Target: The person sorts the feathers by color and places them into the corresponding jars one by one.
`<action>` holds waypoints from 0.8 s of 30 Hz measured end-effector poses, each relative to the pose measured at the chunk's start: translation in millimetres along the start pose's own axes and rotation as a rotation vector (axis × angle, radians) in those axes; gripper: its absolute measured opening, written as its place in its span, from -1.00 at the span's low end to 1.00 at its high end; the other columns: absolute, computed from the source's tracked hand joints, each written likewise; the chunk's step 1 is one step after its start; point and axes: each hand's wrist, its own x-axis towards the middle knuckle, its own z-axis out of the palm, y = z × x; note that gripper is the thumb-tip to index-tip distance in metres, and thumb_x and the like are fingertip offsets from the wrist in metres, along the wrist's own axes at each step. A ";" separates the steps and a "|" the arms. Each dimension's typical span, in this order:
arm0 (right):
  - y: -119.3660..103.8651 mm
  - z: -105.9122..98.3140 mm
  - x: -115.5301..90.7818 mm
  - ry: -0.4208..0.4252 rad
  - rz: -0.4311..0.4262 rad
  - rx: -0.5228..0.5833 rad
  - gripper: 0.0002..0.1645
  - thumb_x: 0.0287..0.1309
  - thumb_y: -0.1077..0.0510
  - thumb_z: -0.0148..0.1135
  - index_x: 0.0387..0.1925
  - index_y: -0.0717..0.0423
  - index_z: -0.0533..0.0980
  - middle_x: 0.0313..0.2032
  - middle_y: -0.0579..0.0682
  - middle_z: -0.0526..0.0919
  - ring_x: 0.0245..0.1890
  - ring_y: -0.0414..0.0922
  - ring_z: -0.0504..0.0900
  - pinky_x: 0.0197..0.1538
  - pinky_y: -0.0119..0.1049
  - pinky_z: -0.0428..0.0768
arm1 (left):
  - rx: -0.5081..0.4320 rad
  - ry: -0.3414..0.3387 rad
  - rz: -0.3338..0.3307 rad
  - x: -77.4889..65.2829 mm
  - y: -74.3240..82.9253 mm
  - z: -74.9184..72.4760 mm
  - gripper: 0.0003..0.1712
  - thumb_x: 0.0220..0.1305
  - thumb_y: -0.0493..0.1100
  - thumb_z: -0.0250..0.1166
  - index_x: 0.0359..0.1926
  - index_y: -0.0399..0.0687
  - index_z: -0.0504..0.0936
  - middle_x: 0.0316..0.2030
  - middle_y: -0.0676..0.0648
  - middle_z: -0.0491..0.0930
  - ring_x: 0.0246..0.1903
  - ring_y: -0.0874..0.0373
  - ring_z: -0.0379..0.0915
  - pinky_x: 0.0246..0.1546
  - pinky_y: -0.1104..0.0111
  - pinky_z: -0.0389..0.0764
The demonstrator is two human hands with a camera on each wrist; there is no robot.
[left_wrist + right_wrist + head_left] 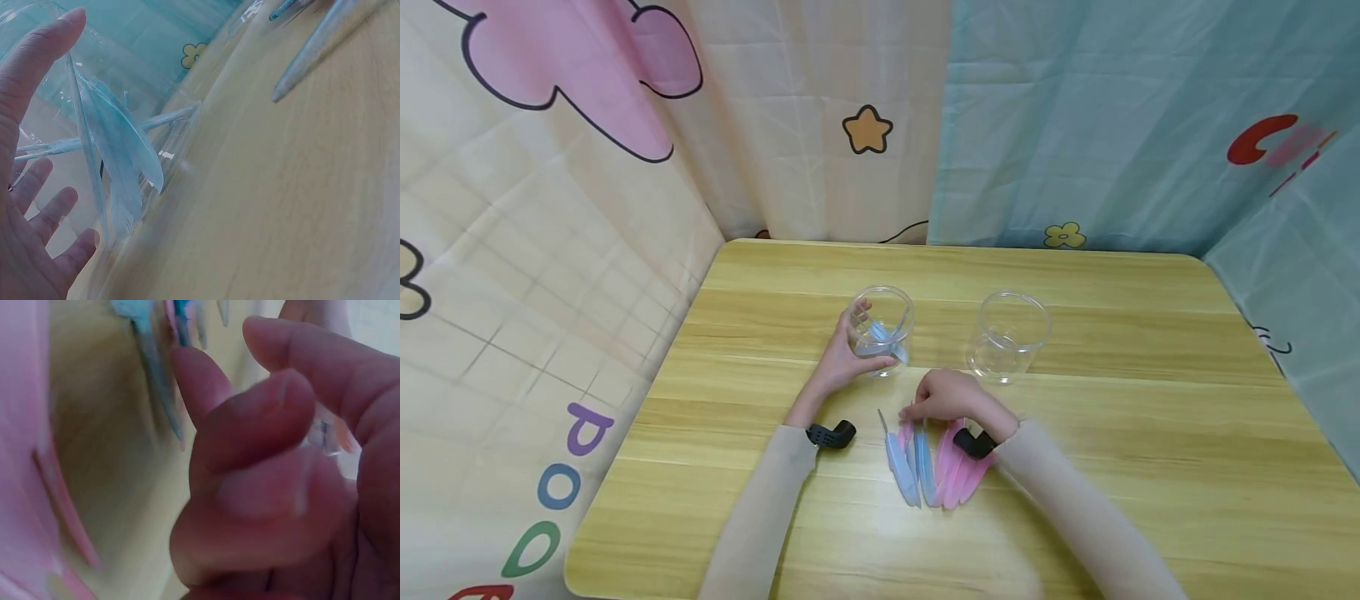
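My left hand (842, 360) grips a clear cup (907, 323) from its left side, the thumb across the front. Several pale blue feathers (115, 134) lean crosswise inside it. In the head view my right hand (951, 395) hovers low over a spread of loose feathers on the table. Blue feathers (901, 468) are on the left of that spread and pink feathers (957, 482) on the right, partly under the wrist. Close up, the right index fingertip (190, 365) is beside feather quills, its thumb stands apart from it, and the other fingers are curled.
A second clear cup (1047, 327) stands to the right of the held one, with no feathers visible in it. Both are on a wooden table (1150, 433). Printed curtains (820, 183) hang behind and beside the table. Each wrist wears a small black camera (833, 435).
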 end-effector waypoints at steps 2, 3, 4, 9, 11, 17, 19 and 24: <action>-0.1 2.0 0.4 0.003 0.013 -0.008 -0.45 0.04 -0.20 0.33 -0.84 -0.04 0.40 -0.83 -0.25 0.26 -0.77 -0.31 0.22 -0.68 -0.43 0.20 | 0.001 0.000 0.000 0.0 -0.3 0.0 0.25 -0.17 -0.11 0.60 0.44 -0.09 -0.01 0.36 -0.15 0.16 0.29 0.04 0.07 0.25 0.04 0.13; -0.1 2.9 0.4 0.006 0.019 -0.005 -0.45 0.03 -0.20 0.34 -0.85 -0.04 0.39 -0.83 -0.25 0.26 -0.77 -0.30 0.22 -0.68 -0.43 0.19 | 0.002 0.001 -0.001 -0.1 -0.2 0.0 0.25 -0.18 -0.10 0.60 0.44 -0.09 -0.01 0.36 -0.14 0.16 0.29 0.04 0.07 0.25 0.04 0.13; -0.2 3.7 0.5 0.010 0.024 -0.003 -0.45 0.03 -0.20 0.34 -0.85 -0.03 0.40 -0.84 -0.24 0.26 -0.77 -0.30 0.22 -0.68 -0.42 0.19 | 0.001 0.001 0.000 -0.2 -0.2 -0.1 0.25 -0.17 -0.10 0.60 0.44 -0.08 -0.01 0.36 -0.13 0.17 0.29 0.04 0.07 0.25 0.03 0.13; 0.0 8.5 1.6 0.040 0.041 0.004 -0.51 -0.04 -0.20 0.39 -0.79 0.02 0.51 -0.82 -0.24 0.33 -0.76 -0.29 0.28 -0.66 -0.42 0.23 | 0.008 0.005 -0.010 -0.7 -0.5 -0.5 0.24 -0.17 -0.08 0.60 0.45 -0.02 -0.01 0.35 -0.05 0.18 0.29 0.07 0.07 0.25 0.05 0.13; 0.6 10.5 2.4 0.050 0.052 0.004 -0.55 -0.06 -0.18 0.41 -0.77 0.00 0.54 -0.81 -0.25 0.34 -0.76 -0.29 0.30 -0.67 -0.42 0.25 | 0.012 0.002 -0.009 -0.6 -0.9 -0.4 0.24 -0.16 -0.08 0.59 0.45 -0.02 -0.02 0.36 -0.07 0.17 0.30 0.08 0.07 0.25 0.06 0.13; 2.7 13.7 3.9 0.064 0.081 0.065 -0.63 -0.09 -0.11 0.45 -0.77 -0.04 0.56 -0.83 -0.23 0.33 -0.79 -0.29 0.29 -0.71 -0.43 0.22 | 0.008 -0.003 0.002 -0.3 -1.2 -0.3 0.25 -0.16 -0.08 0.59 0.45 -0.06 -0.03 0.36 -0.09 0.16 0.30 0.05 0.05 0.25 0.05 0.14; 3.4 14.2 4.1 0.066 0.081 0.095 -0.65 -0.10 -0.08 0.45 -0.77 -0.03 0.56 -0.84 -0.22 0.32 -0.80 -0.29 0.28 -0.73 -0.44 0.21 | 0.003 -0.003 0.006 -0.2 -1.3 -0.4 0.25 -0.15 -0.08 0.59 0.45 -0.06 -0.03 0.36 -0.06 0.16 0.30 0.05 0.05 0.24 0.04 0.14; 6.8 13.9 3.8 0.048 0.063 0.195 -0.67 -0.09 -0.02 0.44 -0.76 0.02 0.57 -0.84 -0.21 0.33 -0.81 -0.28 0.27 -0.74 -0.45 0.21 | -0.003 -0.007 0.009 -0.2 -1.7 -0.3 0.25 -0.15 -0.04 0.58 0.45 -0.07 -0.03 0.36 -0.09 0.15 0.30 0.05 0.05 0.24 0.03 0.14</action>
